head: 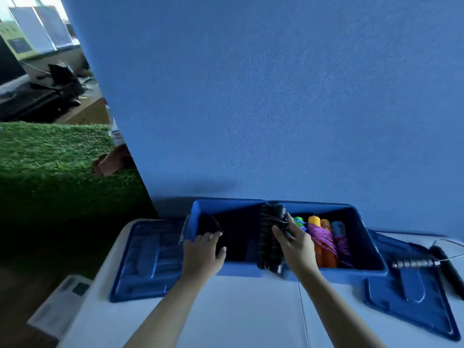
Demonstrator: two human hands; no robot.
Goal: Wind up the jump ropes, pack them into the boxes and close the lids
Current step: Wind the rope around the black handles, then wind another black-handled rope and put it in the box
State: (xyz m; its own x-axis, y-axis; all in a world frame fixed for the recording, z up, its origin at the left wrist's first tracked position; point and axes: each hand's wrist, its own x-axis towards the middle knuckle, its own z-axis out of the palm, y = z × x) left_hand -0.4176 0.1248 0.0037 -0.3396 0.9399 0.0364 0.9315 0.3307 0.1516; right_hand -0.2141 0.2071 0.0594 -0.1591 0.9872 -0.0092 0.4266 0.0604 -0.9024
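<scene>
Head camera: my right hand (293, 243) grips a wound black rope (270, 237) with bumpy handles; my left hand (202, 254) lies flat on the smooth blue box (238, 268) rim, holding nothing.

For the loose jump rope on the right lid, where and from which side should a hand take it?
Grip the loose jump rope at its ridged handle, from above. The handle lies flat across the right lid, its top side exposed; the thin cord beyond it looks too slack to lift by.

Glossy plastic boxes (361, 270), matt white table (251, 310), seemingly foam-gripped black rope (268, 247).
</scene>
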